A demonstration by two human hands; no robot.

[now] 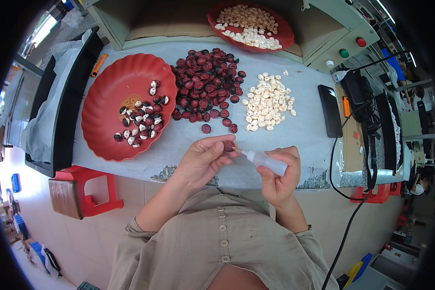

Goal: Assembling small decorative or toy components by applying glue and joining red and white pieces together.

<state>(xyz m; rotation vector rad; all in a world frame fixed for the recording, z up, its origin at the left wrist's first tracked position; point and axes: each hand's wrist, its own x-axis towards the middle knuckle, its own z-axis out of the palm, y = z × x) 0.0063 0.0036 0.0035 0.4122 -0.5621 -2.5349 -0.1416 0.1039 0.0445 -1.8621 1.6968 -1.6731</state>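
Note:
Near the table's front edge, my left hand point(202, 162) pinches a small dark red rounded piece point(229, 145) between thumb and fingers. My right hand point(283, 178) is wrapped round a translucent white squeeze bottle point(269, 162), tilted so its thin nozzle points left at the red piece. The tip is at or very close to the piece; whether it touches, I cannot tell. Beyond my hands lies a large pile of similar dark red and black pieces point(205, 79). To its right is a heap of small cream-white pieces point(268, 104).
A red scalloped tray point(99, 116) at left holds several red pieces joined with white ones. Another red tray point(285, 41) with cream pieces sits inside the grey-green cabinet point(319, 41). A phone point(329, 111) and black cable point(334, 154) lie right; a red stool point(99, 191) stands below left.

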